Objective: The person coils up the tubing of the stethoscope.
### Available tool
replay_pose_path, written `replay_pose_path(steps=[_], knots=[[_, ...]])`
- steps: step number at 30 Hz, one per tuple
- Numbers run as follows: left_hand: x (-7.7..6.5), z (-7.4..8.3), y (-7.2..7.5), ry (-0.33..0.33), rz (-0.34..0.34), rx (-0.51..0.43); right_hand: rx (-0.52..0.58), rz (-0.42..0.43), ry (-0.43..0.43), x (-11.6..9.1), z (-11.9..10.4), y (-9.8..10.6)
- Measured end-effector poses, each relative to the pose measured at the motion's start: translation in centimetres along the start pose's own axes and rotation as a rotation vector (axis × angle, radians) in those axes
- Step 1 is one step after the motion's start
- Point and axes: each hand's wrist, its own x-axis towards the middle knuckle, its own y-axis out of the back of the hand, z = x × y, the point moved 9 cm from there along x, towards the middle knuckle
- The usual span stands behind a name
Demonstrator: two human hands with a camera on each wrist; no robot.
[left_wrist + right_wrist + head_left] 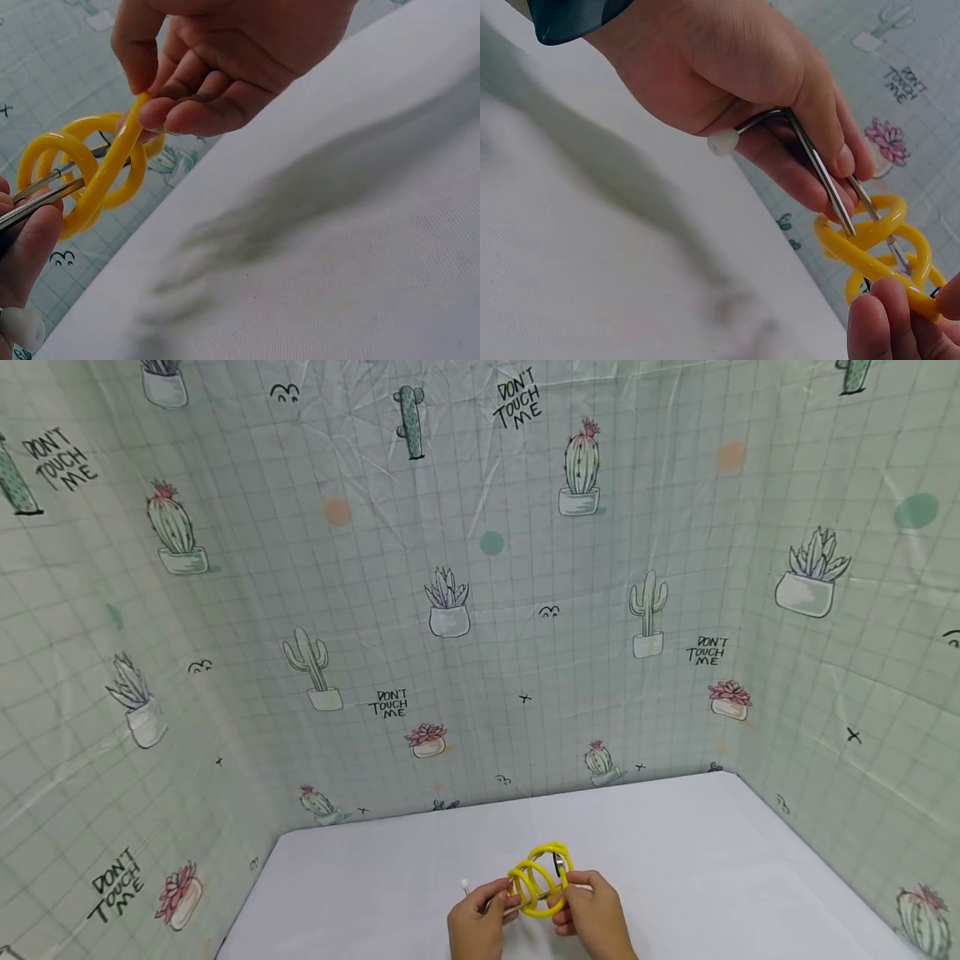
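Observation:
A stethoscope with yellow tubing (pixel 551 846) is held in the air above the table, its tubing looped in several coils around its metal ear tubes (pixel 819 166). My left hand (pixel 477 922) grips those ear tubes between thumb and fingers. One white ear tip (pixel 722 142) sticks out beside that hand; the other is not seen. With thumb and fingertips, my right hand (pixel 597 912) pinches a stretch of the yellow tubing. A silver and black part (pixel 558 863), seemingly the chest piece, shows among the coils near the right hand, partly hidden.
A white-covered table (pixel 375 877) lies under both hands. A pale green cloth (pixel 480 677) printed with potted cacti hangs behind it and along both sides. A dark sleeve edge (pixel 574 19) shows at the left wrist.

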Motion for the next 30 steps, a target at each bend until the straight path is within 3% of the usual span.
replay_pose_path(steps=[9, 17, 26, 30], knots=[[-0.1, 0.4, 0.4, -0.013, -0.001, 0.011, 0.009, -0.036, 0.013, -0.1, -0.1, -0.4], [0.5, 0.7, -0.1, -0.027, -0.020, -0.026, 0.009, -0.056, 0.061, 0.7, -0.7, -0.2], [1.0, 0.9, -0.7, -0.021, -0.069, -0.088, -0.037, -0.098, 0.064, 1.3, -1.6, 0.4], [0.7, 0.1, -1.1, 0.014, -0.094, -0.082, -0.122, -0.086, 0.084, 1.2, -1.5, 1.2]])
